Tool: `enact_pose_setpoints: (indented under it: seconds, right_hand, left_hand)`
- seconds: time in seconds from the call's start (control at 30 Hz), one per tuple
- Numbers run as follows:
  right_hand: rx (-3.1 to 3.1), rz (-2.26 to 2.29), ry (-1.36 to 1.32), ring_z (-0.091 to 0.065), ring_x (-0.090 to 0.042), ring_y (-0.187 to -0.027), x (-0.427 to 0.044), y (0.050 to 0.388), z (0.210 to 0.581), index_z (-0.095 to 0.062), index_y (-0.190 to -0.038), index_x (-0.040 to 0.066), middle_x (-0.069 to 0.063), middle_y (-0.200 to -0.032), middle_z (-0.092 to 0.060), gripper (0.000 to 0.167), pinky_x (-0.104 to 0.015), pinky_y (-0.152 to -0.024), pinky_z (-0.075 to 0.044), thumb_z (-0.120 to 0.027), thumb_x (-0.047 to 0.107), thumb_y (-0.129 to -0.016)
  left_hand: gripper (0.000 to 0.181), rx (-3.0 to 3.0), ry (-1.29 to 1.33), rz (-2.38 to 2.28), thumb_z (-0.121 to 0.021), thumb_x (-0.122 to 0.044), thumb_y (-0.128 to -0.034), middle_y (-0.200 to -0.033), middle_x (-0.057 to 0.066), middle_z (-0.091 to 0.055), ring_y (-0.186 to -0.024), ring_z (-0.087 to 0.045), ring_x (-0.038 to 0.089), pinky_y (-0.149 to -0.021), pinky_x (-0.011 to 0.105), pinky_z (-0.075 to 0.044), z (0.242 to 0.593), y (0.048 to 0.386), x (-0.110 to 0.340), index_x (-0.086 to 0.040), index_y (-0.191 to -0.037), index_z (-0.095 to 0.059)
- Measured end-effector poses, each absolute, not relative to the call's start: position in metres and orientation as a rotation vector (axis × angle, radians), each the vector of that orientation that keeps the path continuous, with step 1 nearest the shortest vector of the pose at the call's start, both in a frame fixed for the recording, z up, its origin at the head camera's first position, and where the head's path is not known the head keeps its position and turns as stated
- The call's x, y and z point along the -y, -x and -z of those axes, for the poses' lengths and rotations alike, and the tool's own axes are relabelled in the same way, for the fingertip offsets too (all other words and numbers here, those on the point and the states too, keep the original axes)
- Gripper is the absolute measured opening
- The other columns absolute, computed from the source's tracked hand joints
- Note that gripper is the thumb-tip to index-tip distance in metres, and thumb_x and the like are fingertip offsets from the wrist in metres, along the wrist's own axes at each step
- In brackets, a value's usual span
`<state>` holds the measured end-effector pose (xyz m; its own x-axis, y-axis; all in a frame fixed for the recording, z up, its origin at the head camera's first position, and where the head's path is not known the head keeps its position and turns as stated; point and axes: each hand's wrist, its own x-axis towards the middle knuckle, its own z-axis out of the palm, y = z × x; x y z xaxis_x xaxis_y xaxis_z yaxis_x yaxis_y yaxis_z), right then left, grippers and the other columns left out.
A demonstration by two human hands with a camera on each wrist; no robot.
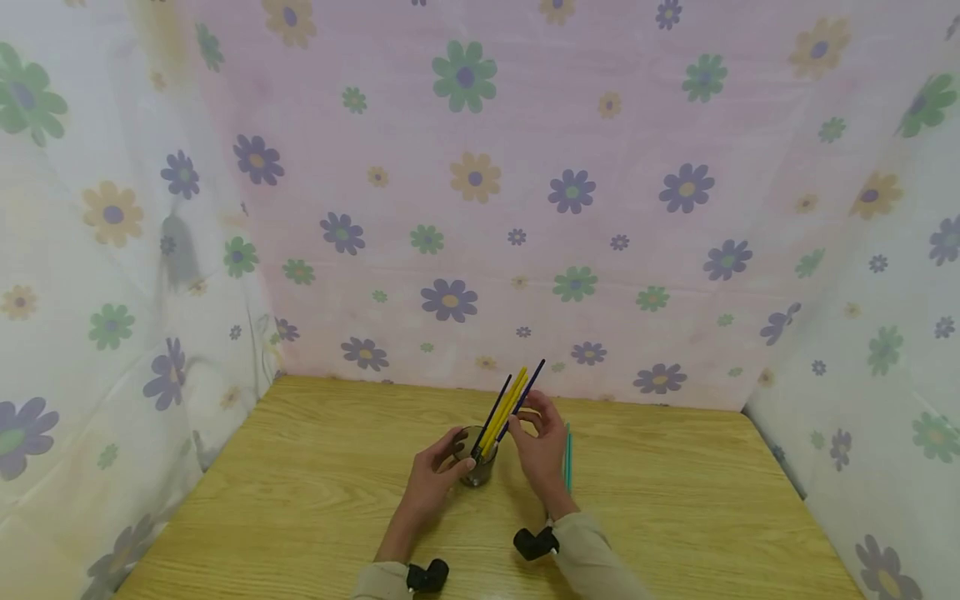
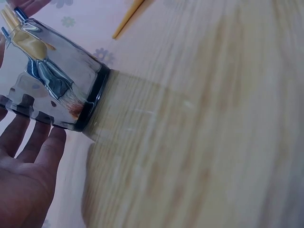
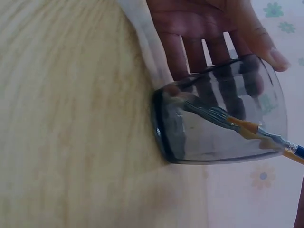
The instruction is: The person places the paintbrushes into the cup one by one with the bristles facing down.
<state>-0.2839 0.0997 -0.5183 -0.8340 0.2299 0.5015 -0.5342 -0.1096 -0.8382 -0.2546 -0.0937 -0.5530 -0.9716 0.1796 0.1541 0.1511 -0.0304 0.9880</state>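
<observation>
A clear dark-tinted glass (image 1: 477, 471) stands on the wooden table, gripped from its left side by my left hand (image 1: 431, 483). Several brushes with yellow handles (image 1: 504, 408) and dark blue handles lean to the right out of its mouth. My right hand (image 1: 543, 446), just right of the rim, pinches a dark blue brush (image 1: 531, 383) between thumb and fingers. Through the glass wall (image 2: 71, 42) in the left wrist view, brush bristles (image 2: 73, 105) show near the bottom. The right wrist view shows the left fingers round the glass (image 3: 204, 137).
Thin teal sticks (image 1: 568, 458) lie on the table (image 1: 675, 500) beyond the right wrist. In the left wrist view, a yellow-orange stick (image 2: 127, 20) shows at the top. Flower-patterned cloth (image 1: 517, 150) hangs behind the table and on both sides.
</observation>
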Motion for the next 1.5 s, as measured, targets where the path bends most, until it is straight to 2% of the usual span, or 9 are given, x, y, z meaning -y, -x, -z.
enact_pose_setpoints:
  seconds: [0.17, 0.37, 0.63, 0.8, 1.23, 1.4, 1.5]
  right_hand:
    - [1.648, -2.026, -0.324, -0.068, -0.019, -0.089, -0.094, 0.281, 0.523, -0.058, -0.128, -0.013, -0.035, -0.115, -0.057, 0.04, -0.022, -0.068, -0.062, -0.068, -0.014, -0.089]
    - [1.639, -2.031, -0.308, -0.068, -0.019, -0.09, -0.091, 0.281, 0.526, -0.057, -0.127, -0.014, -0.035, -0.116, -0.057, 0.039, -0.02, -0.067, -0.061, -0.067, -0.015, -0.089]
    - [1.704, -2.051, -0.235, -0.066, -0.023, -0.094, -0.089, 0.279, 0.527, -0.063, -0.129, -0.001, -0.027, -0.117, -0.06, 0.041, -0.022, -0.07, -0.062, -0.069, -0.011, -0.09]
    - [1.733, -2.065, -0.193, -0.066, -0.026, -0.097, -0.088, 0.275, 0.528, -0.063, -0.13, 0.002, -0.024, -0.119, -0.059, 0.041, -0.022, -0.073, -0.061, -0.07, -0.008, -0.091]
    - [1.741, -2.079, -0.206, -0.067, -0.018, -0.093, -0.087, 0.271, 0.534, -0.061, -0.131, -0.002, -0.027, -0.119, -0.058, 0.039, -0.023, -0.076, -0.062, -0.069, -0.006, -0.093]
    - [1.782, -2.046, -0.195, -0.067, -0.021, -0.094, -0.092, 0.267, 0.538, -0.059, -0.134, -0.005, -0.029, -0.121, -0.059, 0.041, -0.021, -0.076, -0.061, -0.068, -0.006, -0.093]
    - [1.795, -2.078, -0.142, -0.067, -0.016, -0.093, -0.098, 0.264, 0.538, -0.059, -0.134, -0.005, -0.028, -0.121, -0.059, 0.041, -0.022, -0.077, -0.061, -0.068, -0.005, -0.094]
  left_hand:
    - [0.063, -2.179, -0.359, -2.216, -0.072, -0.012, -0.0956, -0.152, 0.017, -0.05, -0.141, -0.045, 0.04, -0.116, 0.056, -0.039, 0.553, 0.254, 0.094, -0.004, -0.152, -0.046]
    - [0.063, -2.177, -0.356, -2.222, -0.072, -0.011, -0.0957, -0.152, 0.019, -0.049, -0.141, -0.045, 0.04, -0.116, 0.056, -0.039, 0.554, 0.254, 0.093, -0.003, -0.152, -0.046]
    - [0.063, -2.19, -0.34, -2.214, -0.072, -0.012, -0.0956, -0.152, 0.019, -0.05, -0.14, -0.047, 0.038, -0.117, 0.057, -0.037, 0.553, 0.253, 0.091, -0.004, -0.153, -0.046]
    - [0.063, -2.186, -0.343, -2.217, -0.072, -0.013, -0.0959, -0.152, 0.019, -0.05, -0.141, -0.046, 0.039, -0.117, 0.057, -0.037, 0.554, 0.253, 0.091, -0.004, -0.153, -0.046]
    - [0.064, -2.189, -0.353, -2.21, -0.072, -0.014, -0.096, -0.152, 0.018, -0.05, -0.141, -0.046, 0.04, -0.117, 0.06, -0.035, 0.554, 0.253, 0.092, -0.002, -0.153, -0.045]
    - [0.064, -2.182, -0.346, -2.214, -0.072, -0.012, -0.0957, -0.152, 0.018, -0.05, -0.141, -0.046, 0.04, -0.116, 0.055, -0.039, 0.554, 0.254, 0.093, -0.002, -0.152, -0.045]
    - [0.064, -2.166, -0.337, -2.223, -0.072, -0.011, -0.0954, -0.152, 0.017, -0.05, -0.141, -0.045, 0.039, -0.116, 0.052, -0.041, 0.554, 0.254, 0.093, -0.002, -0.153, -0.045]
